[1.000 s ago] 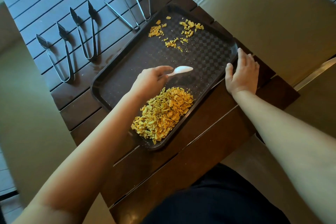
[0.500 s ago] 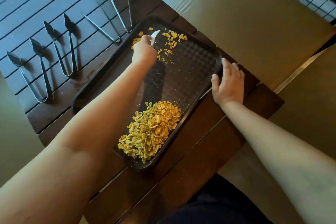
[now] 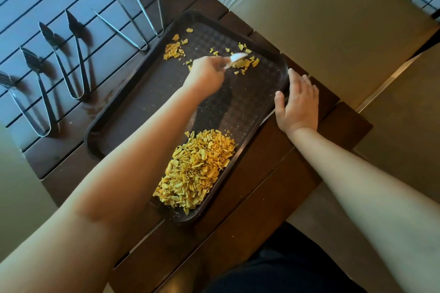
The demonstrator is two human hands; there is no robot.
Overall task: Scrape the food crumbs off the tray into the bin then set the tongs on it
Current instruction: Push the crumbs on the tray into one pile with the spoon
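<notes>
A white scraper (image 3: 234, 59) is gripped in the left hand (image 3: 206, 73) w/ its tip in loose crumbs (image 3: 245, 62) near the tray's (image 3: 123, 112) far edge. Big crumb pile (image 3: 196, 169) is heaped at the near corner. Right hand (image 3: 297, 102) is laid flat, fingers straight, on the tray's right rim. Tongs (image 3: 71, 54) are lined up on the table (image 3: 250, 209) by the left edge.

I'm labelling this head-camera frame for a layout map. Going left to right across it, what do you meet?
Leftmost pair of dark-tipped metal tongs → second dark-tipped metal tongs → thin silver tongs → left hand gripping the white plastic spoon → right hand at the dark brown tray's rim.
</notes>
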